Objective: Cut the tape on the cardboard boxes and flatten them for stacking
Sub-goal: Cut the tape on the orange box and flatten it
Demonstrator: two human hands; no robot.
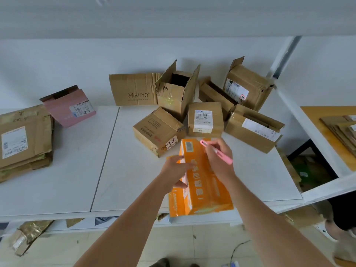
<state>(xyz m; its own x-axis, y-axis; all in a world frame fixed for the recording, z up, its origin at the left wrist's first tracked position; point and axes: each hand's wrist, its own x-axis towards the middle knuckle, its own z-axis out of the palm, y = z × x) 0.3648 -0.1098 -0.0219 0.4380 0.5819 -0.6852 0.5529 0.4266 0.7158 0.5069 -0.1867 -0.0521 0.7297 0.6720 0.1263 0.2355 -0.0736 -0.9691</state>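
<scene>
Tape-cutting in hand: my left hand (176,166) grips the orange box (200,182) at the worktop's (77,160) near edge; my right hand (217,157) clasps the pink cutter (215,151), tip at the far top end. Next, I judge, a steady draw along the seam towards me.

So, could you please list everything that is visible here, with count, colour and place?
orange box: one, orange, near table edge, under both hands
pink cutter: one, pink, in right hand, tip at the box's far end
brown boxes: about six, brown, table centre and back
HUYO cardboard: one, brown, flat against the wall
pink box: one, pink, back left
flattened stack: one pile, brown, far left
table: one, white
left hand: holds orange box's side
right hand: grips cutter
</scene>
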